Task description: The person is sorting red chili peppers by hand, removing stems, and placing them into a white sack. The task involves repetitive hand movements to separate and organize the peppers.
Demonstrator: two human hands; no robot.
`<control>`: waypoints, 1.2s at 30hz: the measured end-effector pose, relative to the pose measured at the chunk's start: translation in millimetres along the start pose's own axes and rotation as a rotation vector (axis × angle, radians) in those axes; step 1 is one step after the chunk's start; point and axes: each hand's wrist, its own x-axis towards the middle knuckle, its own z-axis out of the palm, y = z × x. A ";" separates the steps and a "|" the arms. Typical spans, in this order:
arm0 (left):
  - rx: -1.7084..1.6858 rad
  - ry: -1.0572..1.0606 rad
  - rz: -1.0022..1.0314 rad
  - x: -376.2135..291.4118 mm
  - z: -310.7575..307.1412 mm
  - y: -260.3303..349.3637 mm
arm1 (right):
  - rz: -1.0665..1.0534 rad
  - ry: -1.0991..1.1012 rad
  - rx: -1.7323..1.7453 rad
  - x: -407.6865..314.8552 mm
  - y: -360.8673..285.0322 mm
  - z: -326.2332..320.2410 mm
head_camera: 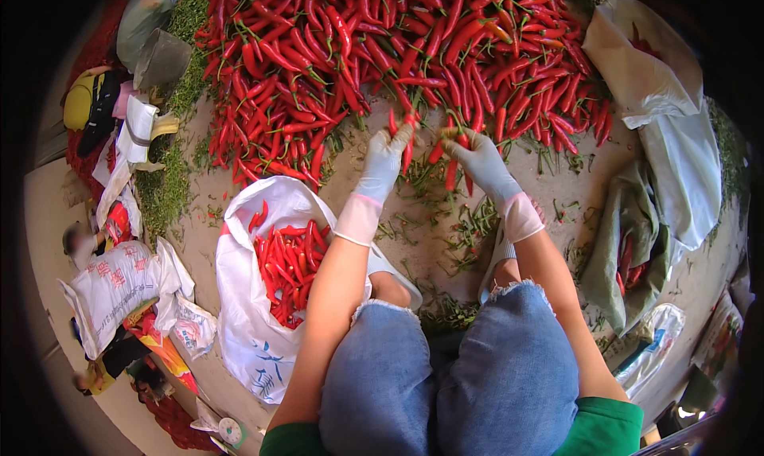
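A large heap of red chili peppers [382, 50] with green stems covers the floor in front of me. My left hand [381, 162], in a pale rubber glove with a pink cuff, pinches a red chili pepper [407, 156] at the heap's near edge. Just to its right, my right hand [482, 165], gloved alike, has several red chilies [451, 172] hanging from its curled fingers. The hands are a short way apart. By my left leg stands an open white woven sack [236, 283] with stemless-looking red chilies [289, 271] inside.
Cut green stems [468, 238] litter the floor between my feet. To the right lie a dark green sack [621, 217] holding some chilies and pale sacks [680, 169]. A grey bucket [162, 59], filled white bags [116, 289] and other people are on the left.
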 end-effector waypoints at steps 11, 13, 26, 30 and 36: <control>-0.161 -0.207 -0.072 -23.2 21.6 -15.8 | 0.190 -0.137 0.880 7.1 9.4 11.1; -0.318 -0.162 -0.196 -32.2 29.3 -10.2 | 0.228 -0.419 0.938 3.3 1.8 2.8; -0.520 0.219 -0.129 -16.2 28.8 -11.7 | 0.258 -0.026 -0.131 -1.1 8.8 11.4; -0.375 0.250 -0.162 -15.9 21.0 -38.9 | 0.130 -0.117 -0.228 -13.1 -1.4 31.1; -0.334 0.237 -0.254 -16.0 -16.1 -53.8 | 0.074 -0.065 -0.022 -6.3 15.4 40.3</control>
